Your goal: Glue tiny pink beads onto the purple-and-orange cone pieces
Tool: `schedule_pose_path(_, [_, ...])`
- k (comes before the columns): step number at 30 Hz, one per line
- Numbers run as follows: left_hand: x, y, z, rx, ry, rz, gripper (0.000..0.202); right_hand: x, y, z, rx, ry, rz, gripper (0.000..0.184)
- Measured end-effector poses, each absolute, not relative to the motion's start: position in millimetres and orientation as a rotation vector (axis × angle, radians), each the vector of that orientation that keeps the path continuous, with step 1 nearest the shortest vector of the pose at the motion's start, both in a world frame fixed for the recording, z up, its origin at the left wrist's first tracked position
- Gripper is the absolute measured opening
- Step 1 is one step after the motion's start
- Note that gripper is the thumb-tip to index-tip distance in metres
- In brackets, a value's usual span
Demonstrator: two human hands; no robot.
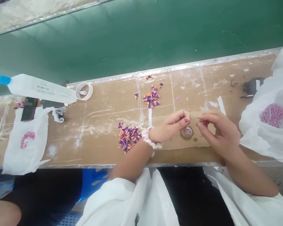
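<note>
Head view — left hand (169, 127) and right hand (218, 131) meet over a cardboard strip (179, 143), each pinched narrow at the fingertips; whether either pinch holds anything is too small to tell. A small round cap (187, 132) lies on the strip, just below the left fingertips. Risk, as judged: the left wrist sits just beside a pile of purple-and-orange pieces (128, 135) — a careless sweep could scatter them off the bench (96, 125) edge.

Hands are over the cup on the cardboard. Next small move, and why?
Probably lower the left hand onto the cup: its pinched fingertips hover just above it, the right hand is pinched beside it, and the cup lies uncovered on the cardboard.
</note>
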State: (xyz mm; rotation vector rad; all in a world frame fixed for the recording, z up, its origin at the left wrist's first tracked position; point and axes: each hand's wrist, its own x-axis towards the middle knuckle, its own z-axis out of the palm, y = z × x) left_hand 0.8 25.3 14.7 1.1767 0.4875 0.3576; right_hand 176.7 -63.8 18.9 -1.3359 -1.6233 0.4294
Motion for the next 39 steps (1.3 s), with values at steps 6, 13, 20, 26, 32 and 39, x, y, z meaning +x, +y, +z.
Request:
schedule_pose_path(6, [7.8, 10.6, 10.7, 0.902, 0.404, 0.288, 0.034, 175.8, -64.7, 19.5, -1.249, -1.711, 0.422, 0.033])
schedule_pose_path(13, [10.7, 4.1, 14.0, 0.933, 0.480, 0.375, 0.035, 177.9, -65.0, 16.7, -1.233, -1.583, 0.616, 0.023])
schedule_pose_path(20, [11.9, -2.2, 17.7, 0.972, 0.448, 0.539, 0.024, 179.3, -66.7, 22.9, -1.137, -1.420, 0.846, 0.017])
schedule_pose_path(26, [10.7, -3.1, 13.1, 1.044, 0.431, 0.588, 0.017, 181.9, -65.1, 23.9, -1.080, -1.472, 0.849, 0.018])
schedule_pose_path(32, [11.6, -3.8, 11.1, 1.024, 0.432, 0.605, 0.020, 181.7, -65.9, 22.7, -1.054, -1.471, 0.831, 0.024])
schedule_pose_path(39, [19.8, -12.5, 8.8, 1.022, 0.476, 0.686, 0.032, 172.3, -73.4, 15.0, -1.122, -1.388, 0.762, 0.013])
